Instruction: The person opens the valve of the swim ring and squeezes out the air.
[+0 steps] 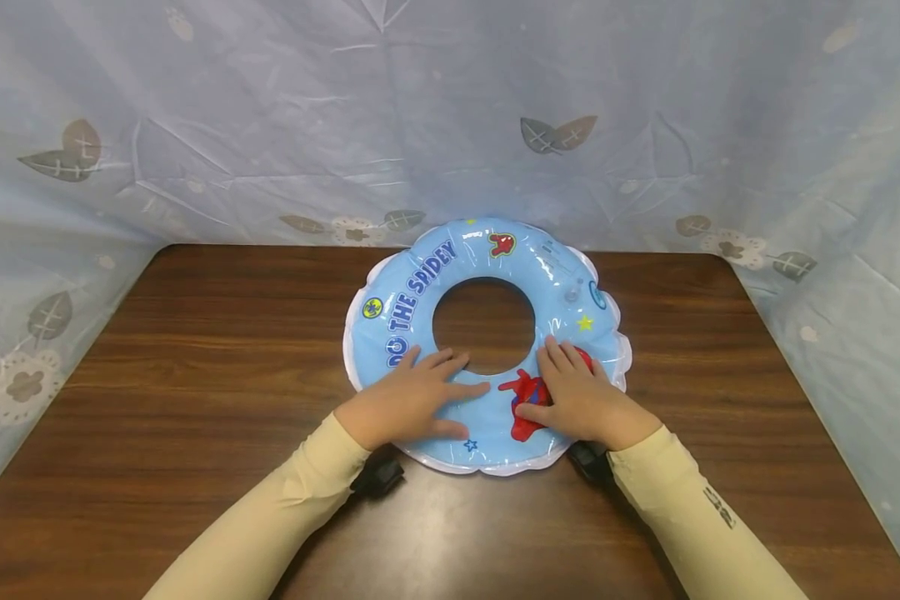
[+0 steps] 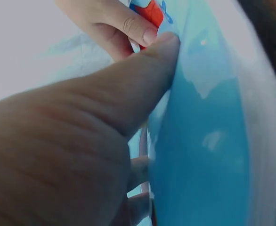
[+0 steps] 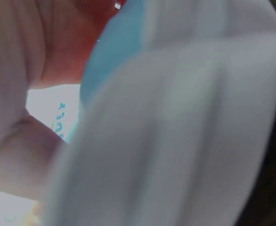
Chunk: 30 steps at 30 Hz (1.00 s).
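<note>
A blue inflatable swim ring [image 1: 487, 437] with a white scalloped seam lies flat on the brown table, printed with lettering, stars and a red cartoon figure. My left hand [image 1: 412, 398] rests on its near left part, fingers spread and fairly straight, fingertips at the edge of the central hole. On the near right part lies my right hand [image 1: 581, 396], fingers extended over the red figure. Seen from the left wrist, the thumb [image 2: 147, 70] presses against the ring's blue side [image 2: 204, 132]. The right wrist view is filled by the white seam [image 3: 166, 141], with part of the right hand [image 3: 15, 61] beside it.
The wooden table [image 1: 217, 350] extends around the ring on both sides. A pale curtain [image 1: 450, 125] with leaf and flower prints hangs behind the table and along its sides. Dark wrist devices [image 1: 378, 477] sit under both wrists near the ring's front edge.
</note>
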{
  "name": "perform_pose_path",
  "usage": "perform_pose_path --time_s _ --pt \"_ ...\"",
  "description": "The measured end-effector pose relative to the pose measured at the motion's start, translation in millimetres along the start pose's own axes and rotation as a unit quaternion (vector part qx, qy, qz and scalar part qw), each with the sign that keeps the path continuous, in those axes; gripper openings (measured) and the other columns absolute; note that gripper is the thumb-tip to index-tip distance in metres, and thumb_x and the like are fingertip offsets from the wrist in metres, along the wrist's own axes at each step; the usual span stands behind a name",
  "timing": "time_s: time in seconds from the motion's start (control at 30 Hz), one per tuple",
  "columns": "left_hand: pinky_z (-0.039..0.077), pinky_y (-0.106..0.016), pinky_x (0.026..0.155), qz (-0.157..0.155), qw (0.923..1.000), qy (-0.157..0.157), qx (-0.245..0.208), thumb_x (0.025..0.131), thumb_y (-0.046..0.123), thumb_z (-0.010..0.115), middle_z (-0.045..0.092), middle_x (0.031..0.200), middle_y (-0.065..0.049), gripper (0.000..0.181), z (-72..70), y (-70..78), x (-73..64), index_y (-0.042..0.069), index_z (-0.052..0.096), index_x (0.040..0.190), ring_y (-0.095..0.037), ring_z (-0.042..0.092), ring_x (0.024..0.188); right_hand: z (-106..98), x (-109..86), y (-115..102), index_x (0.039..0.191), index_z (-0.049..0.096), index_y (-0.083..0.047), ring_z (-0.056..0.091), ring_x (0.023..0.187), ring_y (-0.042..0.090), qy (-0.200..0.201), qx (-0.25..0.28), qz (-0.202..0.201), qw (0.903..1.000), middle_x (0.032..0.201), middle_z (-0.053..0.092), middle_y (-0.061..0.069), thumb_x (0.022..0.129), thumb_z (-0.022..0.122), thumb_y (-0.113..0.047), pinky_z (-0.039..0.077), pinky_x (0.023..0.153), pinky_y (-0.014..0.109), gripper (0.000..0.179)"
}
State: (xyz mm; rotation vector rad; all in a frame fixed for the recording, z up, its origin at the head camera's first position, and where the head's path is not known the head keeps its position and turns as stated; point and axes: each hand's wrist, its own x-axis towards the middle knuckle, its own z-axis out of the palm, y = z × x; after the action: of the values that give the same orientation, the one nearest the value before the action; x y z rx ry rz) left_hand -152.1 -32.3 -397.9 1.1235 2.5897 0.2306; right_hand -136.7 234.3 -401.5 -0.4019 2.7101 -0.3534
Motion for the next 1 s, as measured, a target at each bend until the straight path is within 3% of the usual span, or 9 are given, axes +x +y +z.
perform_pose_path --time_s 0.3,0.57,0.7,0.83,1.0 --pt "0.014 -0.069 0.121 -0.007 0.9996 0.003 0.028 0.094 0.056 0.069 0.037 0.166 -0.01 0.068 5.6 3.0 1.4 0.036 0.048 0.155 -0.034 0.027 0.155 -0.5 1.7 -1.0 0.16 0.026 0.005 0.016 0.154 0.049 0.001 -0.01 0.001 0.9999 0.168 0.02 0.028 0.091 0.072 -0.049 0.018 0.118 0.073 0.099" --pt "0.02 -0.065 0.122 -0.017 0.9995 0.026 -0.005 0.09 0.061 0.071 0.037 0.166 -0.011 0.085 -1.7 0.4 -1.3 0.027 0.039 0.161 -0.033 0.029 0.155 0.0 -1.5 -1.5 0.159 0.03 0.004 0.019 0.153 0.049 0.014 -0.01 -0.002 0.9998 0.167 0.024 0.027 0.09 0.072 -0.052 0.019 0.119 0.071 0.099" --pt "0.016 -0.065 0.123 -0.065 0.9952 0.072 -0.005 0.087 0.072 0.066 0.033 0.167 -0.013 0.097 -3.0 -4.7 -0.5 0.022 0.034 0.163 -0.036 0.024 0.156 1.9 -1.2 -1.0 0.158 0.034 0.004 0.022 0.152 0.05 0.036 -0.017 -0.006 0.9992 0.165 0.029 0.028 0.091 0.07 -0.054 0.02 0.118 0.072 0.096" --pt "0.004 -0.07 0.121 -0.128 0.9861 0.106 0.001 0.085 0.079 0.061 0.02 0.171 -0.019 0.107 0.2 -9.0 1.3 0.017 0.028 0.165 -0.043 0.011 0.158 3.0 0.1 -0.7 0.158 0.033 0.005 0.019 0.152 0.052 0.049 -0.013 -0.001 0.9987 0.165 0.026 0.029 0.092 0.067 -0.055 0.019 0.118 0.072 0.096" --pt "0.002 -0.073 0.119 -0.173 0.981 0.087 -0.001 0.081 0.08 0.064 0.01 0.172 -0.021 0.115 3.6 -10.3 0.7 0.012 0.025 0.165 -0.045 0.004 0.158 3.4 1.2 -0.5 0.16 0.029 0.004 0.014 0.153 0.053 0.048 -0.007 0.011 0.9988 0.167 0.018 0.029 0.09 0.07 -0.055 0.017 0.117 0.074 0.1"
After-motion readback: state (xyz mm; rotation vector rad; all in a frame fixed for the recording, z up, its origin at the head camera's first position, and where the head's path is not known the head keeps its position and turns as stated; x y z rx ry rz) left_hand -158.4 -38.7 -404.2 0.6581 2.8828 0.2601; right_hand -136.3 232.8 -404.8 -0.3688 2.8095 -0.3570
